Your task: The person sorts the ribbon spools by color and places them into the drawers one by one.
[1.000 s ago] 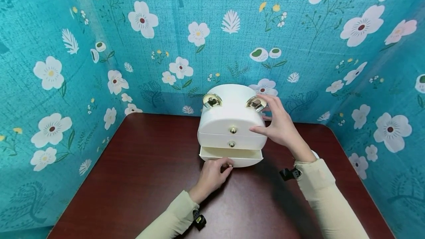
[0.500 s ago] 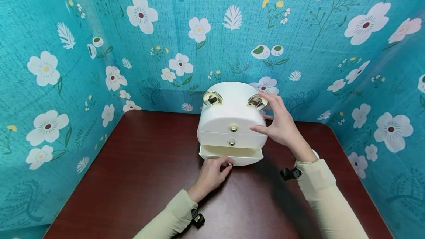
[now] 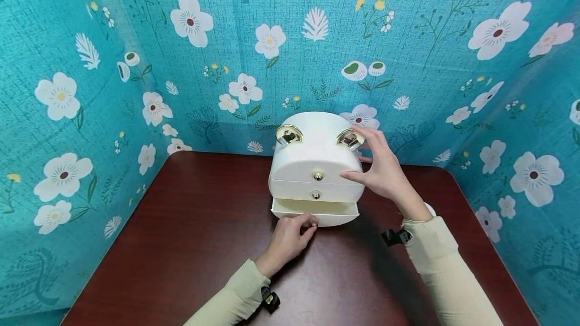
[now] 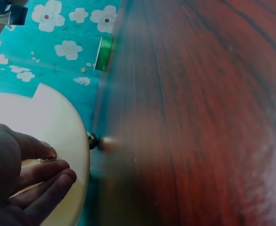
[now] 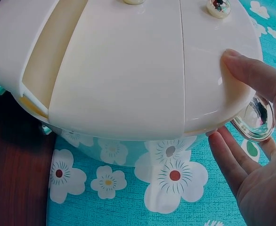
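Observation:
A white drawer box with a rounded top and two gold, ear-like discs stands on the table. Its bottom drawer is pulled partway out, and the part of its inside that shows is bare. My left hand pinches the small gold knob of that drawer. Two upper drawers, each with a gold knob, are closed. At the box's right side, my right hand grips the upper corner. The thumb presses the front while the fingers lie along the side by the right gold disc.
The dark red wooden table is enclosed by blue flowered cloth at the back and sides. Part of a white round object shows behind the right wrist. A green band-like object appears in the left wrist view.
The head view has shifted slightly. Both hands and the pulled-out drawer keep their places.

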The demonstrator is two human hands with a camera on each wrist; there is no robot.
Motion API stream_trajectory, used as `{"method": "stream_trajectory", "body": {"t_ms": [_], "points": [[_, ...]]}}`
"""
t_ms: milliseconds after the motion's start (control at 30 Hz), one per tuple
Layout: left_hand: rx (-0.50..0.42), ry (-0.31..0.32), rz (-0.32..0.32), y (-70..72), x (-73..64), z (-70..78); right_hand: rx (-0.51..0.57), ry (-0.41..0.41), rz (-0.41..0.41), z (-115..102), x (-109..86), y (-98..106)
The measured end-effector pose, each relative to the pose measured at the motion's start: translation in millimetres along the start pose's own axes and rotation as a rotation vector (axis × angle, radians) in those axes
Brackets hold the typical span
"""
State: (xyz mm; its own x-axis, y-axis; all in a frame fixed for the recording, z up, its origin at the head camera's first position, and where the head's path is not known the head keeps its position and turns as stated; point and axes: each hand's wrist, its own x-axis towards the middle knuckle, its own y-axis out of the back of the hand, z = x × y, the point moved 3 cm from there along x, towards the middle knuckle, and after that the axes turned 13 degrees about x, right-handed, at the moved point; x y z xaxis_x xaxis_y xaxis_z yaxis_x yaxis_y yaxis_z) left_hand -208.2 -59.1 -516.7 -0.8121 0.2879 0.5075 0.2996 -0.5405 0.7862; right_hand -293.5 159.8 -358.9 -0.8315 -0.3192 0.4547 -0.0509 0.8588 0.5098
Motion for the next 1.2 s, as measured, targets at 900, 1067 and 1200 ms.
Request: {"method": "stream_trajectory", "body": {"t_ms": [900, 1067, 1200], "points": [[-0.018, -0.021, 0.017, -1.7, -1.6, 0.4, 0.008, 0.027, -0.002, 3.4, -1.5, 0.1], [-0.011, -0.024, 0.031, -0.8, 0.5, 0.5, 0.005, 0.017, 0.004, 2.5, -0.1, 1.5], [-0.011, -0.024, 0.031, -1.0, 0.1, 0.4, 0.011, 0.008, -0.001, 3.8, -0.1, 0.9]]}}
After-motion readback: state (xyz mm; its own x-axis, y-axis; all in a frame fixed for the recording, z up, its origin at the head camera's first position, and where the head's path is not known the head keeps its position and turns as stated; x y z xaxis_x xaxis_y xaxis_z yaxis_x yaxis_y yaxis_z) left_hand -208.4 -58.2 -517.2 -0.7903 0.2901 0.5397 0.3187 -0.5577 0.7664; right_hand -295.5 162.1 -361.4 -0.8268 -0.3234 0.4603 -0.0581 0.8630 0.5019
